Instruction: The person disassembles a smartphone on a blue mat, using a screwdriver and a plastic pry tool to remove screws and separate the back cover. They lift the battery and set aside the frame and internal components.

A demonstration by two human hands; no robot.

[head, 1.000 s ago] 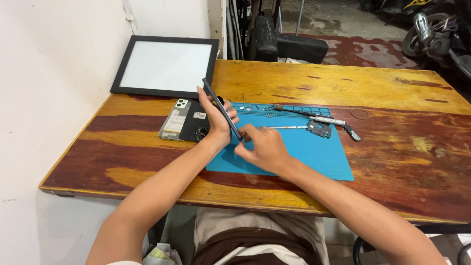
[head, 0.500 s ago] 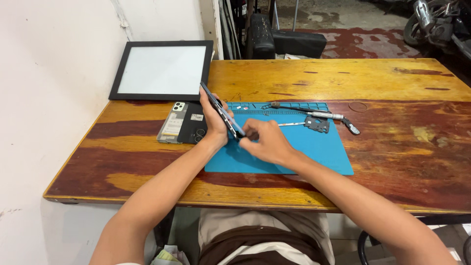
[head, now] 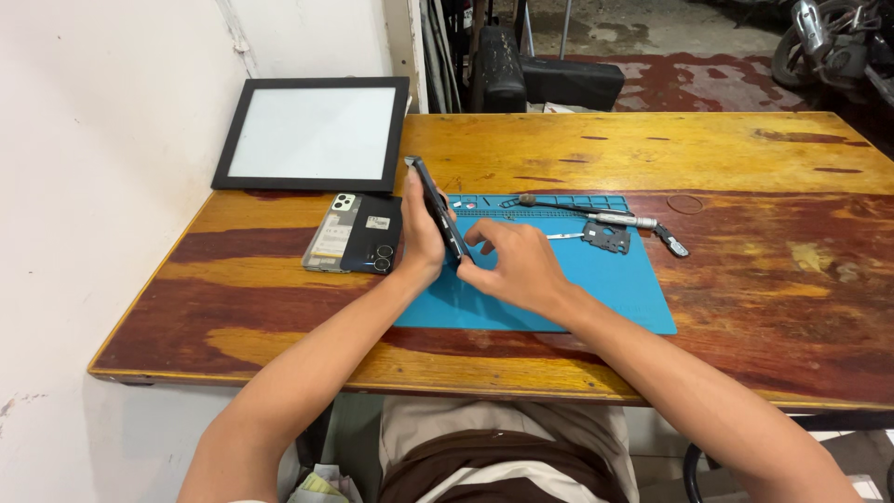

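From the head camera, the left hand (head: 421, 244) grips a dark phone (head: 434, 207) held on edge and tilted, its fingers wrapped round the back and the thumb along the near side. The phone stands above the left end of a blue work mat (head: 596, 289) that lies on the wooden worktop (head: 764, 251). The right hand (head: 515, 265) rests just beside it, fingers curled and pressed against the phone's lower edge; whether they pinch anything small cannot be told. Left of the hands, a phone back cover (head: 354, 235) with camera rings lies flat on the worktop. Farther back, a black-framed white panel (head: 312, 133) sits near the wall. On the mat's far side lie a screwdriver (head: 596, 216), tweezers (head: 564, 237) and a small grey metal plate (head: 607, 237), well apart from both hands.
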